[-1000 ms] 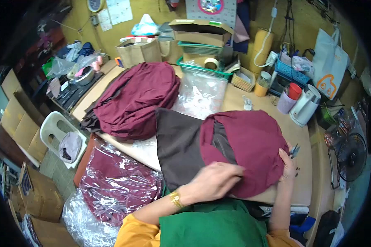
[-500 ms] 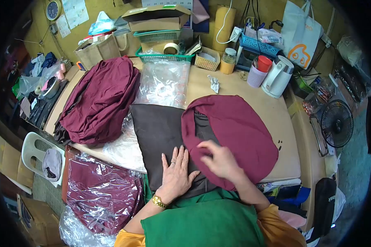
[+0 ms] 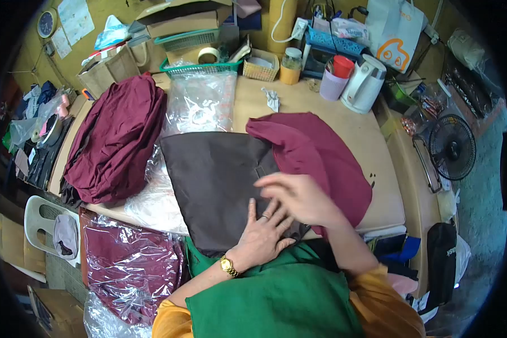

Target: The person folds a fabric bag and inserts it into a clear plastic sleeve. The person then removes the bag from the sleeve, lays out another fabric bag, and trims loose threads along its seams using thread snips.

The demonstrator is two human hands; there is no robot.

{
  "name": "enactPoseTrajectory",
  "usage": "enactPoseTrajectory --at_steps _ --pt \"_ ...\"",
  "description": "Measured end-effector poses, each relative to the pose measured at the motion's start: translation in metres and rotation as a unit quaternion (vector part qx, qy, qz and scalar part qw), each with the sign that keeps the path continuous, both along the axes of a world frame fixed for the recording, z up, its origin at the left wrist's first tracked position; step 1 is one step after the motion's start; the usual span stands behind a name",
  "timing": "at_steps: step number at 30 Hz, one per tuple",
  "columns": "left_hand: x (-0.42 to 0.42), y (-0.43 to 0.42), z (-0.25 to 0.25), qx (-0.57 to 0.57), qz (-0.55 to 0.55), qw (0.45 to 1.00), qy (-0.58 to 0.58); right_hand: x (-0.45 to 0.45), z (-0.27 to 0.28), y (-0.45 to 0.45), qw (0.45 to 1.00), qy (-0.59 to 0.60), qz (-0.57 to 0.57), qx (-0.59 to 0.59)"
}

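A dark brown-black cloth piece point(image 3: 214, 180) lies spread over the near part of the table, joined or overlapped on its right by a maroon cloth point(image 3: 335, 163) folded back to the right. My left hand point(image 3: 262, 234) rests flat on the dark cloth near its lower right, fingers spread. Just above it, and partly over its fingertips, hovers my right hand point(image 3: 301, 197). Its fingers point left, slightly bent and a little blurred, with no cloth visible in them. A small dark rectangular mark or tab point(image 3: 259, 171) shows on the dark cloth beside them.
A pile of maroon cloth point(image 3: 115, 141) sits at the left, beside clear plastic bags point(image 3: 200, 101). Plastic-wrapped maroon cloth point(image 3: 132, 253) lies below the table's front left edge. Along the back stand a green basket point(image 3: 200, 69), a jar point(image 3: 290, 66) and a white kettle point(image 3: 363, 84).
The maroon cloth has folded further right, uncovering more dark cloth. My left hand has shifted right, and my right hand has lifted over it. The whole view has shifted slightly.
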State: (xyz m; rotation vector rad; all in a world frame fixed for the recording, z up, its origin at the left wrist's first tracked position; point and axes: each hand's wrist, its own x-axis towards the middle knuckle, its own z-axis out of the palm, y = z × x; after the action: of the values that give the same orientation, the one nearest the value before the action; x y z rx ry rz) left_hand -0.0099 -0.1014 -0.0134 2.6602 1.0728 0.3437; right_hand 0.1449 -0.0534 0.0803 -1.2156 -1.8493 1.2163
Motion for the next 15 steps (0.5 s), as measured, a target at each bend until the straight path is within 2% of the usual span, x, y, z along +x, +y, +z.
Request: enactPoseTrajectory --at_steps 1,2,3,4,5,6,7,8,10,11,12,13,15 --pt "0.003 -0.004 -0.008 -0.007 -0.075 0.997 0.032 -0.008 -0.017 0.016 0.991 -0.075 0.066 0.089" --pt "0.001 -0.010 -0.016 0.038 -0.124 0.991 -0.027 -0.011 -0.041 0.035 0.984 -0.133 0.059 0.103" --pt "-0.003 -0.019 -0.021 0.024 -0.131 0.991 -0.030 -0.004 -0.088 0.065 0.961 -0.179 0.018 0.212" --pt "-0.009 -0.023 -0.023 0.016 -0.205 0.979 -0.016 0.008 -0.105 0.084 0.963 -0.202 -0.028 0.176" --pt "-0.017 -0.022 -0.022 0.015 -0.275 0.961 -0.001 0.017 -0.109 0.097 0.996 -0.059 -0.042 0.041" --pt "-0.026 -0.021 -0.019 0.013 -0.279 0.960 -0.004 0.030 -0.102 0.103 0.996 0.029 -0.033 -0.077" --pt "-0.038 -0.022 -0.011 -0.175 -0.258 0.946 -0.089 0.044 -0.110 0.109 0.986 0.099 -0.010 -0.134" --pt "-0.050 -0.023 0.000 -0.355 -0.227 0.891 -0.169 0.052 -0.112 0.106 0.981 0.134 -0.011 -0.138" --pt "-0.079 -0.012 0.045 -0.452 -0.061 0.878 -0.142 0.060 -0.114 0.101 0.975 0.171 -0.020 -0.141" --pt "-0.091 -0.007 0.048 -0.394 0.035 0.878 -0.268 0.063 -0.116 0.098 0.972 0.188 -0.024 -0.139" --pt "-0.103 -0.001 0.042 -0.259 0.183 0.897 -0.308 0.065 -0.116 0.096 0.968 0.206 -0.026 -0.138" --pt "-0.111 0.018 0.036 -0.104 0.261 0.897 -0.340 0.067 -0.117 0.095 0.969 0.204 -0.028 -0.139" --pt "-0.133 0.056 0.034 0.142 0.347 0.900 -0.223 0.067 -0.117 0.094 0.974 0.185 -0.022 -0.128"
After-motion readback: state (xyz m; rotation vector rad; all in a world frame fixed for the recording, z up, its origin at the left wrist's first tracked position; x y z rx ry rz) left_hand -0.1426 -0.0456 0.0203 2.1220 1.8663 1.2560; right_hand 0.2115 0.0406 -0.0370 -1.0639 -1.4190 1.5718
